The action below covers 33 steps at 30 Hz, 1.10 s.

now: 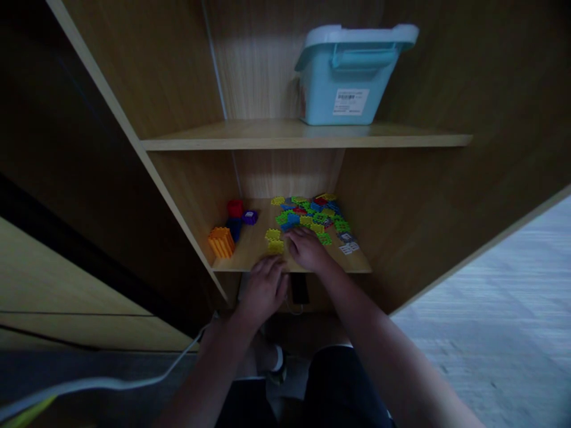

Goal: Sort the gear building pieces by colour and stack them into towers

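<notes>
The left hand [264,286] reaches over the front edge of the lower shelf [250,255], fingers gathered and slightly bent, fingertips just beside the nearer yellow interlocking piece [275,245]; the right hand [307,247] is farther in from that edge, fingers curled, to the right of the same piece; whether either grip is wide, narrow or closed on something, I cannot tell, as the fingers hide their undersides. The nearer yellow piece lies toward the middle of the front edge, with the farther yellow piece [272,234] just behind it; a loose pile of interlocking pieces [319,217], green, yellow, blue and red, spreads from the shelf's back right corner toward the middle; a white lattice piece [348,248] lies near the right edge, at the front of the pile. By the front left corner stands an orange stack [222,242] with ridged sides; behind it, along the left edge, are a dark blue stack [234,227], a red stack [235,208] and a purple stack [250,217]; on the upper shelf [250,134], right of the middle, sits a light blue bin [321,89].
</notes>
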Each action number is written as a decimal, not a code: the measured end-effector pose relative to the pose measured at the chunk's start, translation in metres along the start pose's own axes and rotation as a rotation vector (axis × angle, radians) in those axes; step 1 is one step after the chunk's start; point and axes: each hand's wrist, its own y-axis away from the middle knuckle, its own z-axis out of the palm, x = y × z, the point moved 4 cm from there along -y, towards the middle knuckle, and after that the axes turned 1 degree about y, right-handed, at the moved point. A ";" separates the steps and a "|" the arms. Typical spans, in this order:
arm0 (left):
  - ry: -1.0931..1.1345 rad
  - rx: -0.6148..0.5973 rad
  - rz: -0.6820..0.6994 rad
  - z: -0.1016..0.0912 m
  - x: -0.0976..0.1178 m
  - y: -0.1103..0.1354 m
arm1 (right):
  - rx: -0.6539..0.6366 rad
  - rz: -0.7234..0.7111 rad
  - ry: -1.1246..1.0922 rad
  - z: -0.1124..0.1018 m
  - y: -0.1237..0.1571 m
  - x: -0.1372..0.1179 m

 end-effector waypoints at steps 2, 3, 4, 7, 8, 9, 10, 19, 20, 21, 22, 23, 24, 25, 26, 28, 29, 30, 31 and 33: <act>-0.093 0.046 -0.045 0.004 -0.019 -0.011 | -0.024 -0.015 0.002 0.003 0.000 0.000; -0.124 0.054 -0.056 0.006 -0.026 -0.014 | -0.038 -0.031 -0.001 0.005 0.000 0.000; -0.146 0.042 -0.062 0.008 -0.031 -0.016 | -0.055 -0.047 -0.006 0.007 0.000 0.000; -0.171 -0.028 -0.069 0.011 -0.039 -0.017 | -0.105 -0.060 -0.019 0.011 -0.002 0.001; -0.174 -0.045 -0.073 0.011 -0.039 -0.016 | -0.112 -0.052 -0.022 0.012 -0.002 0.001; -0.174 -0.053 -0.077 0.012 -0.038 -0.014 | -0.114 -0.042 -0.023 0.012 -0.003 0.002; -0.173 -0.051 -0.081 0.012 -0.037 -0.012 | -0.110 -0.031 -0.018 0.012 -0.004 0.002; -0.126 0.045 -0.113 0.013 -0.033 0.006 | -0.063 0.071 0.099 0.002 -0.004 0.000; -0.134 0.038 -0.122 0.011 -0.033 0.004 | -0.061 0.092 0.115 0.001 -0.004 0.000; -0.147 0.030 -0.135 0.009 -0.035 0.001 | -0.057 0.109 0.130 -0.001 -0.003 0.000; -0.162 0.020 -0.147 0.007 -0.036 -0.002 | -0.051 0.118 0.139 -0.002 -0.003 0.000; -0.176 0.012 -0.157 0.004 -0.038 -0.006 | -0.043 0.122 0.143 -0.003 -0.003 0.000; -0.182 0.007 -0.163 0.002 -0.040 -0.009 | -0.035 0.123 0.142 -0.003 -0.002 -0.001; -0.180 0.007 -0.165 -0.001 -0.043 -0.012 | -0.030 0.123 0.137 -0.004 -0.002 -0.001; -0.175 0.010 -0.162 -0.004 -0.045 -0.014 | -0.026 0.122 0.130 -0.004 -0.002 -0.001; -0.158 0.008 -0.149 -0.008 -0.051 -0.020 | -0.029 0.124 0.111 -0.004 -0.002 -0.001; -0.151 0.000 -0.143 -0.010 -0.054 -0.023 | -0.033 0.125 0.102 -0.003 -0.002 0.000; -0.143 -0.014 -0.139 -0.011 -0.057 -0.027 | -0.039 0.125 0.094 -0.002 -0.003 0.001; -0.134 -0.030 -0.137 -0.012 -0.061 -0.032 | -0.042 0.126 0.089 -0.001 -0.003 0.002; -0.107 -0.068 -0.133 -0.011 -0.069 -0.043 | -0.044 0.139 0.092 0.001 -0.006 0.005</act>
